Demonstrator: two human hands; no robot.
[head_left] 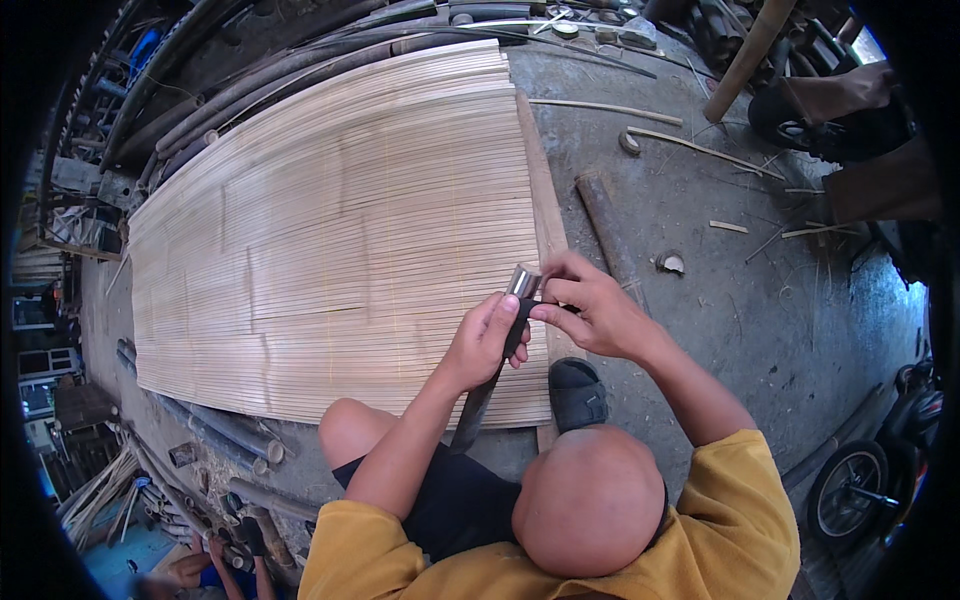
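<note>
My left hand (484,340) is closed round a knife with a long dark blade (474,415) slanting down toward my lap. A shiny metal tube (523,281), which looks like the end of its handle, sticks out above my fingers. Around the knife below the tube lies a black strip (526,312). My right hand (590,305) pinches the strip's free end, just right of the knife; some of its fingers are blurred. Both hands are above the right edge of a large mat of pale thin slats (330,230).
A wooden plank (543,200) runs along the mat's right edge, near my sandalled foot (578,393). Beyond it lie a dark bamboo length (607,228) and loose strips (705,151). A motorbike wheel (848,495) stands at right. Another person's arms (225,570) show at lower left.
</note>
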